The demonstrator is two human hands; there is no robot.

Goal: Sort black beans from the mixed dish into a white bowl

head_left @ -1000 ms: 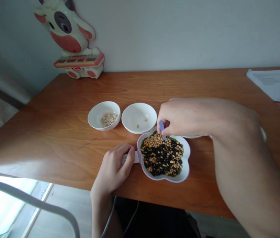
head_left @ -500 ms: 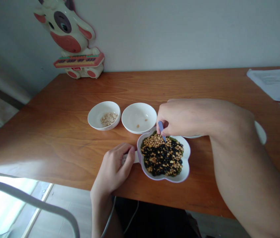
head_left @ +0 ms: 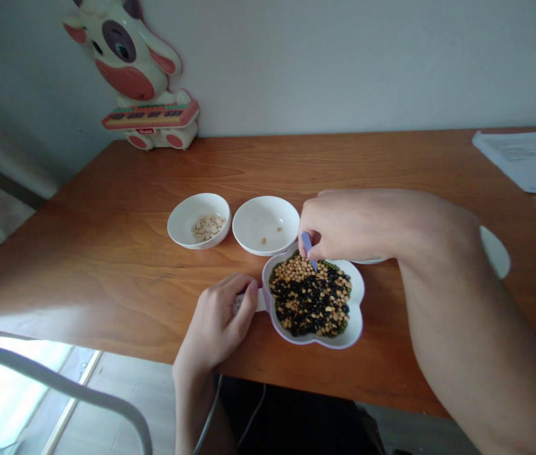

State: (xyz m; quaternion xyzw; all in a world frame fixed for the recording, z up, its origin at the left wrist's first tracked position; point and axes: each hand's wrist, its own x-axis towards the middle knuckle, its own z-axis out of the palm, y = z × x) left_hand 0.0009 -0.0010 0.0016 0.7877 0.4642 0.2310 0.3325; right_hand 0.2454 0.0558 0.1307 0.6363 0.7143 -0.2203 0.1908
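The flower-shaped dish sits near the front edge of the wooden table. It is of smooth white plastic with a lobed rim and a short handle at its 9 o'clock side. It is filled with mixed beans, small and round, some glossy black, some dull yellow.

The right hand hovers over the dish at its 12 o'clock side, knuckles up, the forearm coming in from 4 o'clock. Its fingers pinch small blue tweezers, whose tips point down into the yellow beans. The left hand lies on the table at 9 o'clock of the dish, fingers curled and closed around the handle.

At 11 o'clock of the dish stand two round white saucers. The nearer saucer holds a few yellow beans; the farther saucer holds pale flat seeds. A cow-shaped toy stands at the wall, and papers lie at 2 o'clock.
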